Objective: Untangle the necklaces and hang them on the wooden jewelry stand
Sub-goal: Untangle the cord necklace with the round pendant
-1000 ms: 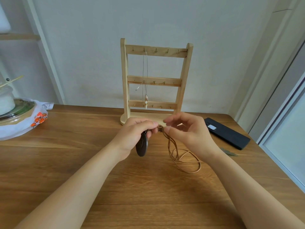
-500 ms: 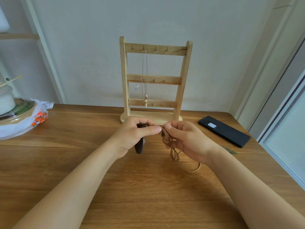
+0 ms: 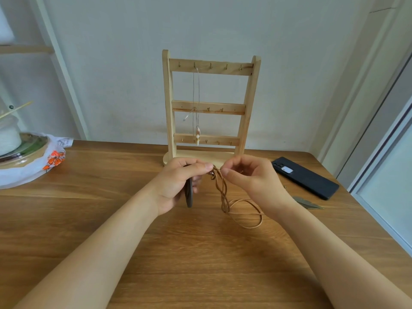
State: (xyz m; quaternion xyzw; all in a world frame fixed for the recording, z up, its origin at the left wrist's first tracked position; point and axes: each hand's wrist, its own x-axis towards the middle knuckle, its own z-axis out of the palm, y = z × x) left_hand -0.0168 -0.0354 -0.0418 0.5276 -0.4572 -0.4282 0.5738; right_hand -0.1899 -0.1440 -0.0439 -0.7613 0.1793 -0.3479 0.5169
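Wooden jewelry stand stands upright at the back of the counter, with one thin necklace already on a top hook. Just in front of it, the left grip clamps the dark disc pendant and pinches the top of the leather cord necklace. The right grip has gone from a fuller fist half a second ago to a thumb-and-forefinger pinch on a strand beside the knot. Below, the cord is twisted and its loop lies on the counter. We judge the untangling under way and the hanging not yet started.
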